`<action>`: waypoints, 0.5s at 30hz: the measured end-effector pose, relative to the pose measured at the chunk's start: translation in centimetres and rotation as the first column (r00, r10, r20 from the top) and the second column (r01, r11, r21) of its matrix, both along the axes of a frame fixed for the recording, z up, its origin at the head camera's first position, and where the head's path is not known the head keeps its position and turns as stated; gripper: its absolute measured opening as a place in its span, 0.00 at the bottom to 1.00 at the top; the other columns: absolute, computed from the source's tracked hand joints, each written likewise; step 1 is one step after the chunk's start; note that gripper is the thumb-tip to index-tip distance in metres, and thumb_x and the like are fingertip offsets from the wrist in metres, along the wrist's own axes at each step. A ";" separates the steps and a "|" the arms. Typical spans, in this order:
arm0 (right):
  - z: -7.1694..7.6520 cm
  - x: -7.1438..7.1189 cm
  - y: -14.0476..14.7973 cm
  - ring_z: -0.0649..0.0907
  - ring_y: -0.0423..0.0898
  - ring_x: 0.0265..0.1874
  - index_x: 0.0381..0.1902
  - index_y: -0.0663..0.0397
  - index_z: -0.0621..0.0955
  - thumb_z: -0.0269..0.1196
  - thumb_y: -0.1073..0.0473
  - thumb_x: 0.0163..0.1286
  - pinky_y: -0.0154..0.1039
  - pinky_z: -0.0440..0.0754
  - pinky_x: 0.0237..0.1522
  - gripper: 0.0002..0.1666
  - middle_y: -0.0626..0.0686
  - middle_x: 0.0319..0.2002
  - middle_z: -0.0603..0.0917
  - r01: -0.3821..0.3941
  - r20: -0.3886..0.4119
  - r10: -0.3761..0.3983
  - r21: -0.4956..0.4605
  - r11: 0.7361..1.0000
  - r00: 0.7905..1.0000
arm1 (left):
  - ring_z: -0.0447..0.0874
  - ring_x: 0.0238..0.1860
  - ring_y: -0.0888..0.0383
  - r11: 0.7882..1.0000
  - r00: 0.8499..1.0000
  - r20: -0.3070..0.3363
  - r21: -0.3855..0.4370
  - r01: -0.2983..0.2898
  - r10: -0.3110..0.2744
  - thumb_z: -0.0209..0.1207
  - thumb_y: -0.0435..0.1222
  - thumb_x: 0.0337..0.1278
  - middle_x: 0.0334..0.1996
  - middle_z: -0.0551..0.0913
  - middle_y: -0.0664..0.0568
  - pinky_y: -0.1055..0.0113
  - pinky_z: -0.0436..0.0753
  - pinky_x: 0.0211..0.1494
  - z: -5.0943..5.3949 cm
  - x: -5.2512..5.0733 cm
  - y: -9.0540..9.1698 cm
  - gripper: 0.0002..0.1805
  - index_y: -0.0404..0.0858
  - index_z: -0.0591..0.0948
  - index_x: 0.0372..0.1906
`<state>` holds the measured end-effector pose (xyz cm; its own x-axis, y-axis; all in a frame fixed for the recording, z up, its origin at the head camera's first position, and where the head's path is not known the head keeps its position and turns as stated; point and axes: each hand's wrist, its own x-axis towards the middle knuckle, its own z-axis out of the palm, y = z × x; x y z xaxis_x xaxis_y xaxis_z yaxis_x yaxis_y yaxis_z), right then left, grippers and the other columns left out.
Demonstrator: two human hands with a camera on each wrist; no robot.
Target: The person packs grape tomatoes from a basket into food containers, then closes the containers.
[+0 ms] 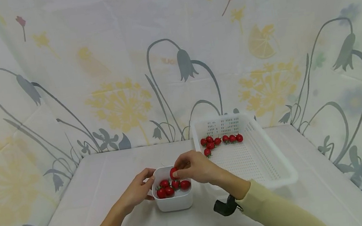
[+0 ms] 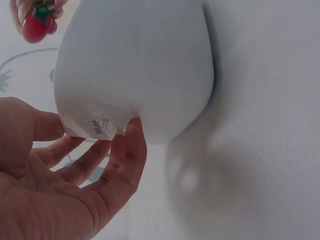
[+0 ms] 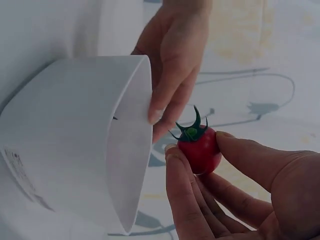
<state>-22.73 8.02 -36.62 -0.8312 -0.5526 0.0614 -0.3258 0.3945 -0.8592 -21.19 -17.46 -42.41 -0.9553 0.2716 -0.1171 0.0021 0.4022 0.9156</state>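
Observation:
A small white plastic container (image 1: 173, 203) stands on the table with several cherry tomatoes (image 1: 170, 191) inside. With its thumb at the rim and its fingers against the outer wall, my left hand (image 1: 136, 189) holds the container's left side. Between the thumb and fingers of my right hand (image 1: 197, 167) is a red cherry tomato (image 3: 200, 152) with a green calyx. That hand is over the container's far right part. The left wrist view shows the container's outer wall (image 2: 135, 60) and small printing near the left fingers.
To the right stands a larger white perforated basket (image 1: 277, 154), with several cherry tomatoes (image 1: 210, 145) in its far left part. A white cloth (image 1: 91, 183) covers the table. Behind hangs a flower-printed curtain (image 1: 109, 43). Black wrist mounts (image 1: 225, 206) are on both forearms.

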 end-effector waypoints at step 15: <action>-3.1 -0.3 -4.4 0.82 0.42 0.32 0.40 0.60 0.84 0.69 0.62 0.67 0.33 0.83 0.33 0.07 0.50 0.34 0.87 0.030 -0.123 -0.013 0.132 0.991 0.992 | 0.83 0.47 0.47 1.000 1.000 -0.013 0.012 0.024 -0.024 0.47 0.35 0.80 0.65 0.72 0.33 0.52 0.90 0.43 0.0 0.0 -0.3 0.19 0.33 0.70 0.67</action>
